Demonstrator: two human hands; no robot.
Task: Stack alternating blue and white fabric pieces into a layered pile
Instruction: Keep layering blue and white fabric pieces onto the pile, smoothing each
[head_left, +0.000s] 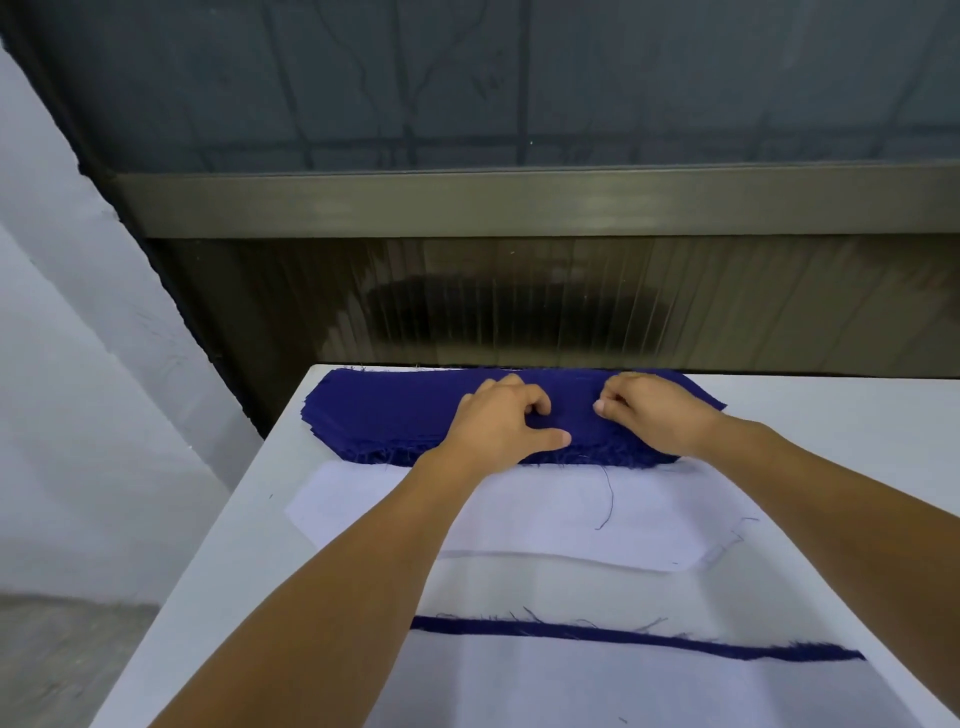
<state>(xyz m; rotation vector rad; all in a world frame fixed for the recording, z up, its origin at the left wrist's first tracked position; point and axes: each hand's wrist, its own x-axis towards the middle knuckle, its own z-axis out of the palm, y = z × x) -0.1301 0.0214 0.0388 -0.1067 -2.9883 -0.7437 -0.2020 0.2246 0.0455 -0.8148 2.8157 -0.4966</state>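
A thick stack of dark blue fabric pieces (389, 415) lies along the far edge of the white table (831, 415). Both my hands rest on top of it. My left hand (498, 421) has its fingers curled and thumb stretched out, pinching at the top blue piece. My right hand (654, 410) is curled beside it, fingertips pressed into the same piece. In front of the blue stack lies a pile of white fabric pieces (545, 519). Nearest to me is the layered pile (623, 686), white on top with a frayed blue edge (623, 636) showing beneath.
A loose dark thread (608, 499) lies on the white pile. Behind the table stands a dark ribbed panel (519, 301) under a metal sill and window. The table's left edge drops to a grey floor (62, 649) beside a white wall.
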